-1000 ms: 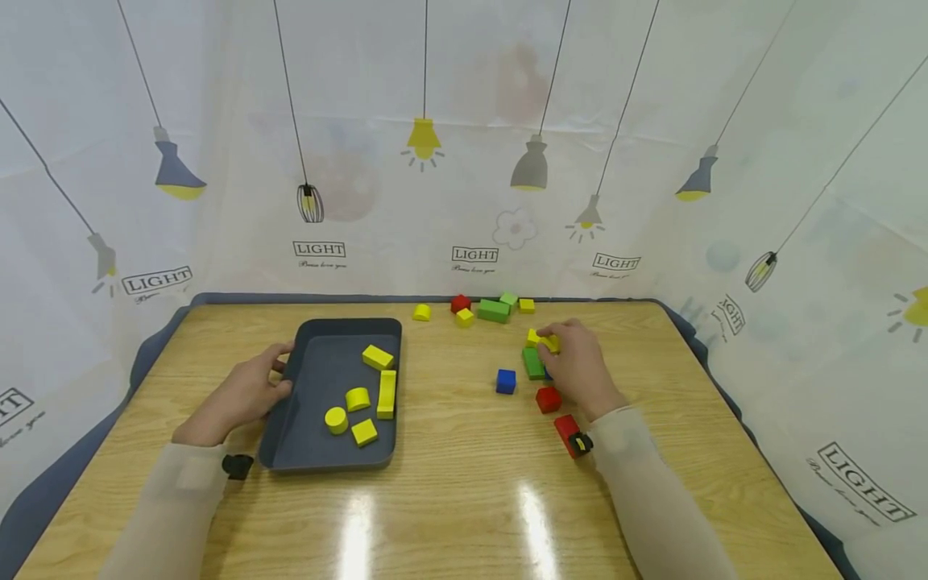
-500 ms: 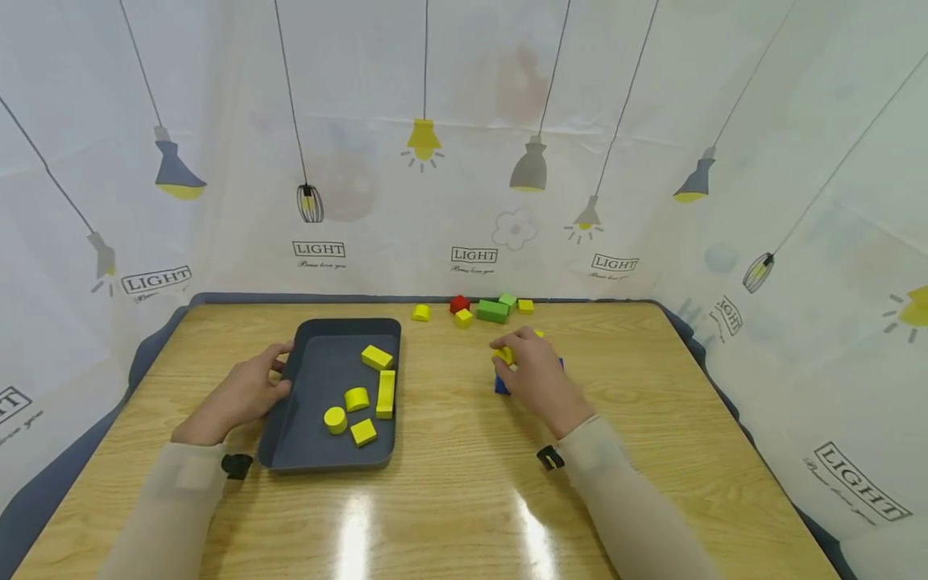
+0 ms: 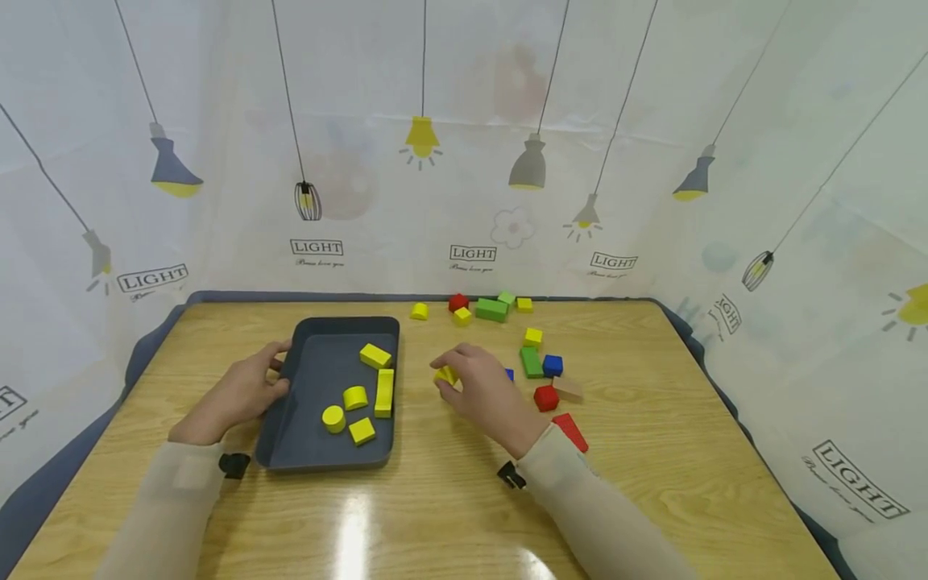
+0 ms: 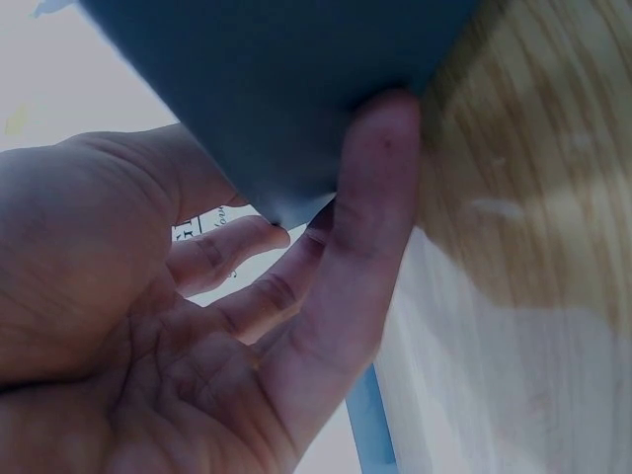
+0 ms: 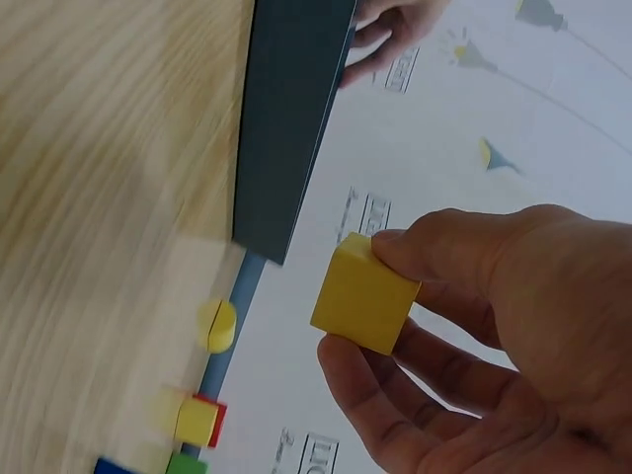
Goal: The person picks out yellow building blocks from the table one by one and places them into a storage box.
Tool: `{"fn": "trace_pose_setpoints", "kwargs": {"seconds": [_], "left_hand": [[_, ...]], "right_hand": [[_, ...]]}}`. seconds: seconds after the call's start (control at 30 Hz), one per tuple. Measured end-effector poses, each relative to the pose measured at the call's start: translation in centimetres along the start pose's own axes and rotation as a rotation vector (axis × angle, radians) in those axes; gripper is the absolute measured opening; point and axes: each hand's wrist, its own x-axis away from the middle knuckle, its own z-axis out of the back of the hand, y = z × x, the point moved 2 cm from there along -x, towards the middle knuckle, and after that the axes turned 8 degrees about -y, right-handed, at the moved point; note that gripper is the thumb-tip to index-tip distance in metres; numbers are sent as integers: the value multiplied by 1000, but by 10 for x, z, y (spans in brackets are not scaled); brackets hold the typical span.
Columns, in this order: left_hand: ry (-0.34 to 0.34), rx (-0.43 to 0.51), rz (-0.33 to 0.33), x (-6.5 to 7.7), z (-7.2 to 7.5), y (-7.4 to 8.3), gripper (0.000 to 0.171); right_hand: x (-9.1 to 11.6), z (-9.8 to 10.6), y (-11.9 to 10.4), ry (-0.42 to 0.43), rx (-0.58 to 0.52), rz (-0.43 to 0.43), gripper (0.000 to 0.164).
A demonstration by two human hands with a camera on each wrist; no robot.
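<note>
My right hand (image 3: 482,392) pinches a yellow block (image 5: 366,299) between thumb and fingertips, over the table just right of the tray. In the head view only part of this block shows past the fingers. My left hand (image 3: 242,395) grips the left side of a dark grey tray (image 3: 279,439). In the left wrist view a finger (image 4: 367,217) presses along the tray's outer wall, with the thumb up by the rim. Inside the tray lie several yellow pieces: a cylinder (image 3: 333,419), a half-round block (image 3: 355,398) and rectangular blocks such as a long one (image 3: 384,393).
Right of my right hand lie a green block (image 3: 532,362), a blue cube (image 3: 553,366), a red block (image 3: 546,398), a plain wooden block (image 3: 568,390) and a red wedge (image 3: 570,432). Along the back edge sit several more blocks, including a yellow half-round (image 3: 420,311).
My right hand has moved left from the loose blocks towards the tray, taking the yellow block with it. The left hand and the tray have stayed in place.
</note>
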Motion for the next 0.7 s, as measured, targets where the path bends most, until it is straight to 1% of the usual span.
{"fn": "trace_pose_setpoints", "kwargs": {"seconds": [0.13, 0.4, 0.5, 0.63, 0.7], "left_hand": [[-1, -6, 2, -2, 0, 0, 68], [-8, -10, 0, -2, 1, 0, 68], [-11, -12, 5, -2, 1, 0, 68], [-8, -21, 13, -2, 1, 0, 68], [-6, -24, 14, -2, 1, 0, 68]], "right_hand": [[-1, -6, -17, -39, -16, 32, 30], [-2, -17, -46, -88, -44, 147, 29], [-3, -22, -55, -110, -53, 201, 29], [-4, -29, -67, -126, -69, 293, 29], [-4, -33, -71, -127, -58, 335, 29]]}}
